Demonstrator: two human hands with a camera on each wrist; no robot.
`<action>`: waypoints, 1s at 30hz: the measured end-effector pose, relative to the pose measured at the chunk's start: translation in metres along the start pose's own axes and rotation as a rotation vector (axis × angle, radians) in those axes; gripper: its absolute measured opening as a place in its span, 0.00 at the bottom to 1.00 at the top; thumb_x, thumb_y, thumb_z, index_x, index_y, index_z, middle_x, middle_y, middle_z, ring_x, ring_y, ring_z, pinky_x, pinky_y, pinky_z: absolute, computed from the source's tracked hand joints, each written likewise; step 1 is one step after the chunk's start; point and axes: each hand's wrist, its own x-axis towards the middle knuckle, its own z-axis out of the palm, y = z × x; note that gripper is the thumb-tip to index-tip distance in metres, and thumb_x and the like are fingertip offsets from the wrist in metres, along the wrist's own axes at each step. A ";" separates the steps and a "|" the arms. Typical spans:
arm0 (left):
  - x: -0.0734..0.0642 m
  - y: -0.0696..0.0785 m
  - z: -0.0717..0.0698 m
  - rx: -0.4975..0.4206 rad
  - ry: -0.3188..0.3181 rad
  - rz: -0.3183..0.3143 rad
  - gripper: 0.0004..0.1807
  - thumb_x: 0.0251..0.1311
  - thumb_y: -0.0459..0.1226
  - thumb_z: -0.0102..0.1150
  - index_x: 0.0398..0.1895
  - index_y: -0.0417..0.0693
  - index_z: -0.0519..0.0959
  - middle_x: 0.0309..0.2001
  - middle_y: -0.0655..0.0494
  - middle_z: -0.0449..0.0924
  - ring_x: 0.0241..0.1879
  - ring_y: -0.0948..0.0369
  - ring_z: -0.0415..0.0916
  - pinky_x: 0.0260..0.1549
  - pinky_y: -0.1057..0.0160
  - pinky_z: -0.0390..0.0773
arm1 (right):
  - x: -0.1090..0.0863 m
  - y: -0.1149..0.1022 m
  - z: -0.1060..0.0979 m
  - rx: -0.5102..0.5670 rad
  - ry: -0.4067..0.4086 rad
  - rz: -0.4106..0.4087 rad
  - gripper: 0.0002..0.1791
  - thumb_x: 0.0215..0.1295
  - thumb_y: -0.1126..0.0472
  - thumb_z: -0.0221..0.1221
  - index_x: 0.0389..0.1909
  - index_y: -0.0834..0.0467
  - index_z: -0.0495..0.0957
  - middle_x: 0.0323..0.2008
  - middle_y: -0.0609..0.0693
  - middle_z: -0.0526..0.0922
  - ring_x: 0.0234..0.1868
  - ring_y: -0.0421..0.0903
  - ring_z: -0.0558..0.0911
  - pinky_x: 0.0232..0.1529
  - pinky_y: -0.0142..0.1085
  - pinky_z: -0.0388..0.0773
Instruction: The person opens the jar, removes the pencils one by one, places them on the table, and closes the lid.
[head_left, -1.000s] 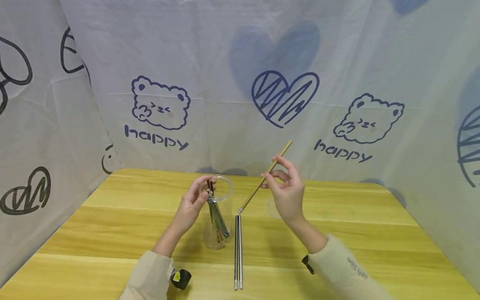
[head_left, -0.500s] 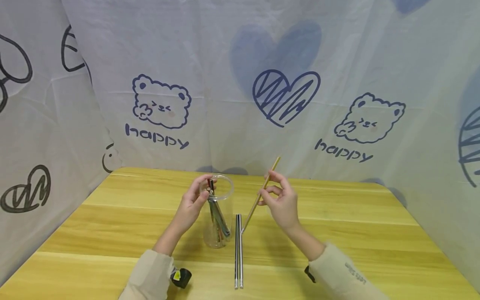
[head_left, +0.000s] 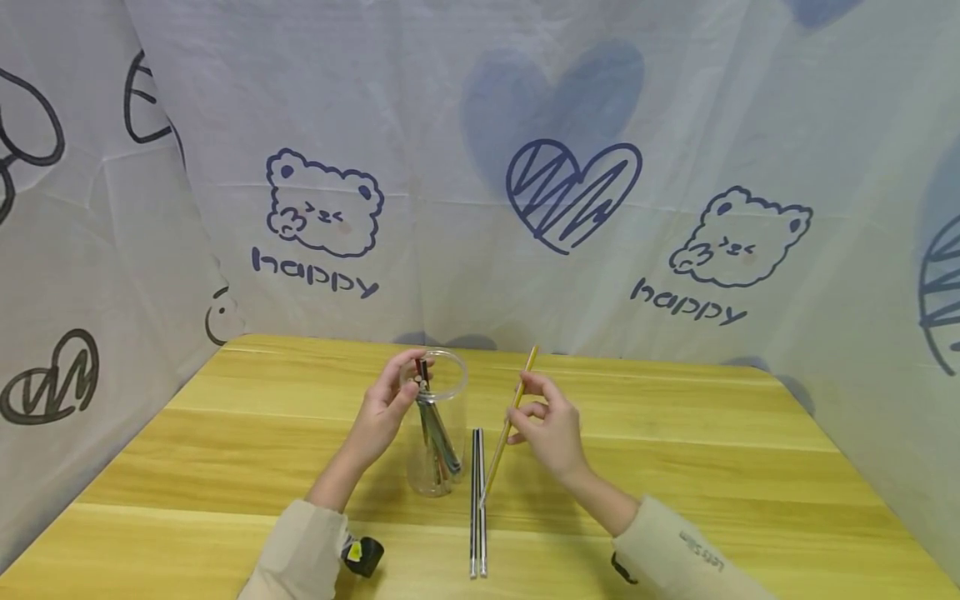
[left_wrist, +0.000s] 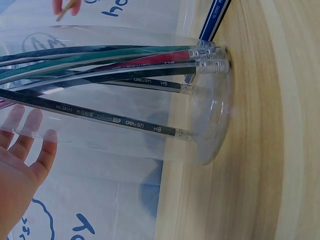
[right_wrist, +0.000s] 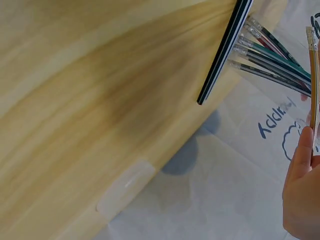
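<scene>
My left hand (head_left: 382,412) holds a clear plastic jar (head_left: 444,399) near its rim, thumb and fingers on its left side. The jar stands upright on the table. Several pencils (left_wrist: 115,120) lean inside it, dark, green and red, their eraser ends at the bottom. To the right of the jar, my right hand (head_left: 551,427) pinches a yellow pencil (head_left: 501,446) between thumb and fingers. This pencil slants with its eraser end (right_wrist: 311,40) down, close over two dark striped pencils (head_left: 474,525) that lie side by side on the table. Whether it touches them I cannot tell.
The wooden table (head_left: 712,467) ends at a white printed cloth (head_left: 450,250) behind. A clear round lid (right_wrist: 126,187) lies near the far table edge in the right wrist view. A black wrist device (head_left: 363,557) sits at the left sleeve.
My right hand has moved down and left toward me with the yellow pencil, whose lower end has slid from the far tips of the lying pencils to about their middle. The left hand stays still.
</scene>
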 end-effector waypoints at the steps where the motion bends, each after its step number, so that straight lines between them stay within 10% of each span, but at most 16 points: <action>1: 0.000 0.000 0.000 0.000 0.001 -0.002 0.22 0.67 0.41 0.40 0.58 0.38 0.60 0.54 0.32 0.65 0.50 0.45 0.68 0.46 0.45 0.66 | 0.000 0.001 0.000 0.004 -0.005 0.019 0.26 0.49 0.82 0.53 0.53 0.72 0.63 0.42 0.62 0.68 0.24 0.39 0.76 0.21 0.40 0.77; 16: 0.001 0.001 0.000 0.003 0.002 -0.004 0.21 0.67 0.40 0.40 0.58 0.38 0.60 0.54 0.33 0.66 0.50 0.48 0.68 0.47 0.44 0.66 | -0.004 0.016 0.002 -0.005 -0.084 0.315 0.30 0.47 0.82 0.55 0.55 0.71 0.63 0.36 0.64 0.70 0.24 0.49 0.79 0.22 0.41 0.78; 30: 0.002 0.002 -0.001 0.014 0.005 -0.016 0.21 0.66 0.40 0.41 0.59 0.39 0.60 0.54 0.35 0.67 0.49 0.58 0.70 0.46 0.45 0.66 | -0.010 0.026 0.005 -0.092 -0.179 0.410 0.33 0.45 0.81 0.57 0.56 0.73 0.60 0.37 0.67 0.70 0.21 0.45 0.77 0.21 0.40 0.78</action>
